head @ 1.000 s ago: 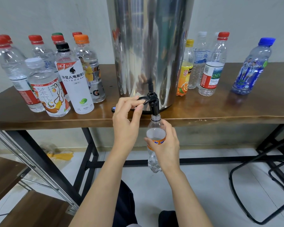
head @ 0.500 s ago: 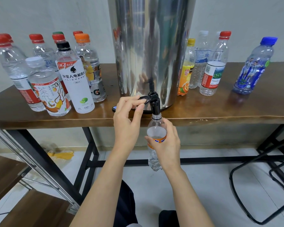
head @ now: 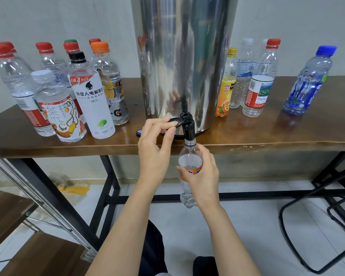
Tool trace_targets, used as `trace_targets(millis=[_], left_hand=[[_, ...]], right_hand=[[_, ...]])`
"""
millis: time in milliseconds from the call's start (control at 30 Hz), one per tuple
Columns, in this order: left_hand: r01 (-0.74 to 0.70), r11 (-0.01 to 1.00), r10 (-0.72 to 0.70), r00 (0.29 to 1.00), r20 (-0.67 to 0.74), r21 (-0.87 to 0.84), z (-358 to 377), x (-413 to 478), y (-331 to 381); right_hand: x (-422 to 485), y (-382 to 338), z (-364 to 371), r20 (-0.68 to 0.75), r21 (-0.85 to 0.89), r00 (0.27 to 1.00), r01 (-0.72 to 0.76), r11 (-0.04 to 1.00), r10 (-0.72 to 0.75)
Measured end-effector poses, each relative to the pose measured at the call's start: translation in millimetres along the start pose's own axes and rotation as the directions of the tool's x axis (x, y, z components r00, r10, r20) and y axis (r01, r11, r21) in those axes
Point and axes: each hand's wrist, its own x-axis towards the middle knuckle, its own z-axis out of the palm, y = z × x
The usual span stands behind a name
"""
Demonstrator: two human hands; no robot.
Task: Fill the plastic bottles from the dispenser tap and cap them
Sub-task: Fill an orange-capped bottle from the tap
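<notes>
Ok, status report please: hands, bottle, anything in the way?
Left hand pinches tap lever. Right hand grips Fanta bottle, mouth under spout. Nothing in the way.

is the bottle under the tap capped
No, the bottle in the right hand has its open neck right under the black tap.
</notes>
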Motion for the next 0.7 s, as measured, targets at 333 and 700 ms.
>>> trace_targets(millis=[333,700], left_hand=[[0.005,1.000,-0.005,1.000,-0.005,0.004,0.5,-0.1,-0.9],[0.001,1.000,-0.001,1.000,-0.007,0.007,0.1,0.1,-1.0]], right_hand=[[-1.0,0.8,-1.6,-0.006,0.000,1.000,0.001,1.000,-0.001],[-0.8,2.3,-0.6,-0.003,-0.022,1.000,-0.003,1.000,0.003]])
